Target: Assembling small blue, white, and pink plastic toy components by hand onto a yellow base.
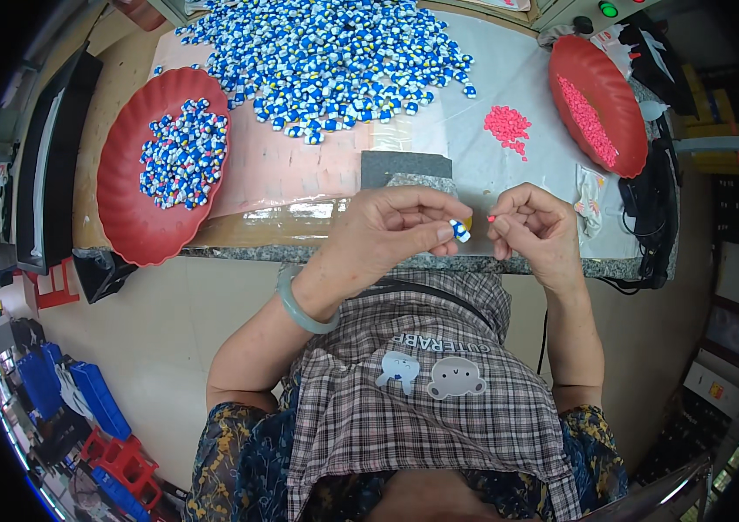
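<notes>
Between the thumb and fingers of my left hand [396, 228] is a small blue-and-white plastic piece [460, 230]. Just to its right, my right hand [537, 228] pinches a tiny pink piece [491, 218]. The two pieces are a short gap apart, above the table's front edge. Beyond my hands spreads a large heap of blue-and-white pieces [326, 61], some with yellow on them. A small pile of pink pieces [507, 128] lies on the white sheet, past my right hand.
At the left, a red scalloped dish [114, 187] holds blue-and-white pieces with pink bits among them. Another red dish [622, 96], at the far right, contains pink pieces. A dark grey pad [404, 167] lies behind my hands. A crumpled white wrapper [590, 200] rests near the right edge.
</notes>
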Demonstrator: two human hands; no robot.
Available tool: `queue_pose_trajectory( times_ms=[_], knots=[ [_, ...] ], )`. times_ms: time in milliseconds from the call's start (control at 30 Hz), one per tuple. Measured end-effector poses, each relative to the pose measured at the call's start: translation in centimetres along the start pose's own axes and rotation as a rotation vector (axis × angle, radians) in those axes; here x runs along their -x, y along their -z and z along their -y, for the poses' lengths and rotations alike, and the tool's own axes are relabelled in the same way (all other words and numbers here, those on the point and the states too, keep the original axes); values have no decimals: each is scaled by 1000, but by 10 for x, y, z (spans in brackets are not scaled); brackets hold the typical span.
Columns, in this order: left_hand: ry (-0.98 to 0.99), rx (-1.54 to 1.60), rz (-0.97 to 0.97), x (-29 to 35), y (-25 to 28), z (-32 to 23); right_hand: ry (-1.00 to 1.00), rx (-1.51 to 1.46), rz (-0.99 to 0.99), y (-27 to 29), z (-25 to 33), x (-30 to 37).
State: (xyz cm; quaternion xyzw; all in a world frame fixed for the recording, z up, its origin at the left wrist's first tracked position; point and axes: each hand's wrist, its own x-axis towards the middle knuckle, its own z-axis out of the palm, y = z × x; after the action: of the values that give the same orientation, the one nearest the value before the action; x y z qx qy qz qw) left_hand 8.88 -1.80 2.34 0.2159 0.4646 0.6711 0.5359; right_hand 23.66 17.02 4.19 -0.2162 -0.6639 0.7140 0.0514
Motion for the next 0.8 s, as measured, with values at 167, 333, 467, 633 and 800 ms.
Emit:
queue_pose_trajectory(
  times_ms=[167, 333, 467, 633, 800],
  knots=[
    [-3, -60, 16, -1, 0, 1, 31, -26, -9, -3, 7, 5],
    [-21, 10, -4, 1, -2, 3, 89, 10, -33, -14, 9, 9],
    [-49, -29, -41, 1, -7, 6, 105, 112, -77, -25, 14, 13],
    [-220, -225, -125, 0, -11, 11, 249, 329, -129, -35, 9, 12],
    [-291, -350, -128, 2, -10, 12, 206, 341, -178, -37, 6, 10]
  ],
)
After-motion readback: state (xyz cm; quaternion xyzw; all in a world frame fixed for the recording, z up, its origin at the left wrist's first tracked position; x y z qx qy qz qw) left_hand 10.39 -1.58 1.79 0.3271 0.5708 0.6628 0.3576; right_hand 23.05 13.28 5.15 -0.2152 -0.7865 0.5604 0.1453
